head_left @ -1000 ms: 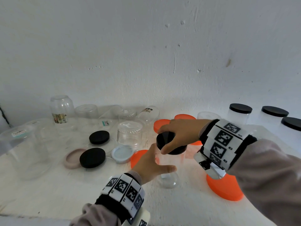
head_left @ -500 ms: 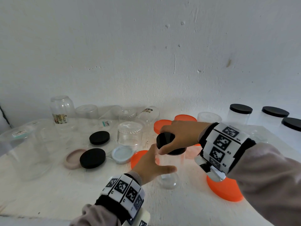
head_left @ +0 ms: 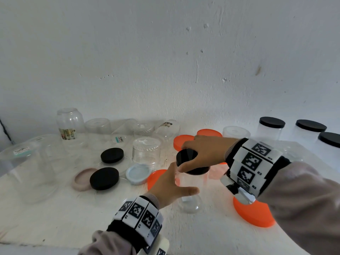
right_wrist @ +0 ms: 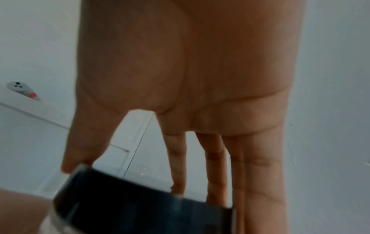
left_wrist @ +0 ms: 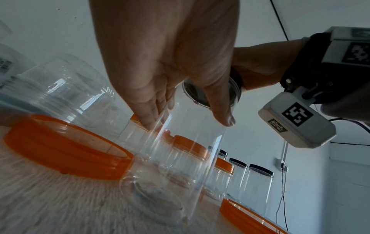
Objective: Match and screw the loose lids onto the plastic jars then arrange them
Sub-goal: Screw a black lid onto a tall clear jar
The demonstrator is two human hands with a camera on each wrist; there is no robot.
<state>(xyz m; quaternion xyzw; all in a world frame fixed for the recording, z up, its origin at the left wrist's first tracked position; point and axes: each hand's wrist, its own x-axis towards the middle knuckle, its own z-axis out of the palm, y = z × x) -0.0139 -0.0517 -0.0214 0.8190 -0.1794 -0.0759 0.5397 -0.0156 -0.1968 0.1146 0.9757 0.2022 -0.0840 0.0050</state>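
A tall clear plastic jar [head_left: 191, 196] stands upright on the white table near its middle. My left hand [head_left: 171, 188] grips the jar's side, thumb in front and fingers behind, as the left wrist view shows on the jar [left_wrist: 180, 158]. A black lid [head_left: 189, 161] sits on the jar's mouth. My right hand [head_left: 204, 153] grips that lid from above by its rim, fingertips round it; the right wrist view shows the lid [right_wrist: 140, 205] under my fingers [right_wrist: 216, 171].
Two loose black lids [head_left: 104, 178], a pink lid [head_left: 82, 179], a pale blue lid [head_left: 138, 173] and orange lids [head_left: 253, 214] lie around. Several lidless clear jars [head_left: 147, 150] stand at the back left. Black-lidded jars [head_left: 270, 131] stand at the far right.
My right hand has turned slightly on the black lid, the wrist swinging a little. The jar and my left hand have stayed where they were.
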